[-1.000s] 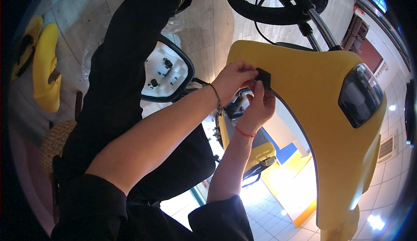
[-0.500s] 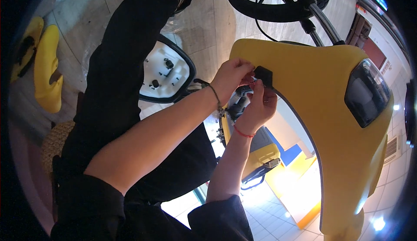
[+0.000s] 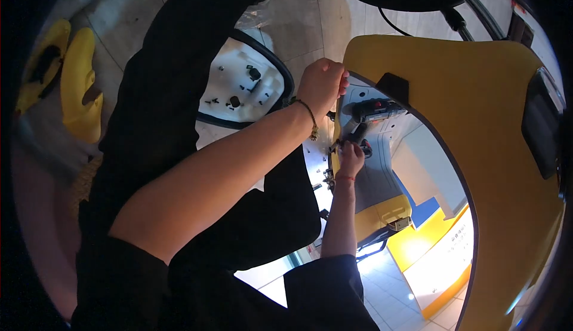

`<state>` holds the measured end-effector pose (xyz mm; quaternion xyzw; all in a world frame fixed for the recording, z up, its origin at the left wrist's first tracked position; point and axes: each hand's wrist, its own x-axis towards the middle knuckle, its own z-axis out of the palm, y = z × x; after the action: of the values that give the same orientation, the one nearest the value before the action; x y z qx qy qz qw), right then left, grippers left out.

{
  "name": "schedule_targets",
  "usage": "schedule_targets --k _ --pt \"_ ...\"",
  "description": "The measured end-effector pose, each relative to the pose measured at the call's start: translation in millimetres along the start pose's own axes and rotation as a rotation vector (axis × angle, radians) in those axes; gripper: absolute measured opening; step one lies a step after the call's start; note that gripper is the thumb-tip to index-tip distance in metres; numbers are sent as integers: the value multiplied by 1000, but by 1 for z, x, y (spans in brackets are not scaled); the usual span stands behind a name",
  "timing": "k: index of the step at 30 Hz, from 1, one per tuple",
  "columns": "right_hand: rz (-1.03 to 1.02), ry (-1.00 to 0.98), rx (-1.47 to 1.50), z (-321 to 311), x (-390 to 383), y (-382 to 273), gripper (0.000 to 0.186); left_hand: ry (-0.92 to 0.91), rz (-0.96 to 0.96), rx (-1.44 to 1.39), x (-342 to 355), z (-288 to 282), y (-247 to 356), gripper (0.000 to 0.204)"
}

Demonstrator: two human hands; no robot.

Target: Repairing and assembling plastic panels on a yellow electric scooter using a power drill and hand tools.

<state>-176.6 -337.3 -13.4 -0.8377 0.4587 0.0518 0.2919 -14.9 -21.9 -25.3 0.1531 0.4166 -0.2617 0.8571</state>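
One large, smooth yellow panel [image 3: 498, 182] curves down the right side, its inner edge dark, with a matt black block [image 3: 394, 87] sitting at that edge and a glossy dark lamp [image 3: 541, 127] on its outer side. The left hand [image 3: 323, 85] is beside the panel's upper left corner, fingers curled together; whether they pinch anything I cannot tell. Bent fingers of the right hand [image 3: 351, 161] meet the lower end of a black, red-marked drill [image 3: 377, 111] lying on a grey footboard [image 3: 377, 177]; their grip is unclear.
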Motion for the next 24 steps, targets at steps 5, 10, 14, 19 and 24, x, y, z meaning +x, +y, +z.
schedule_targets --k 5,10,14,19,24 --pt "-409 179 -450 30 10 -22 50 -8 34 152 6 -21 3 21" --pt "-306 -148 -596 34 45 -51 56 -4 69 234 6 -36 -24 22" --pt "-351 -57 -502 22 63 -45 49 32 110 580 5 -53 -63 26" --pt "-190 -179 -155 50 -22 -83 24 -126 46 920 -31 -71 -70 40" --pt "-40 -312 236 95 -156 -117 14 -352 27 899 -76 -104 -72 54"
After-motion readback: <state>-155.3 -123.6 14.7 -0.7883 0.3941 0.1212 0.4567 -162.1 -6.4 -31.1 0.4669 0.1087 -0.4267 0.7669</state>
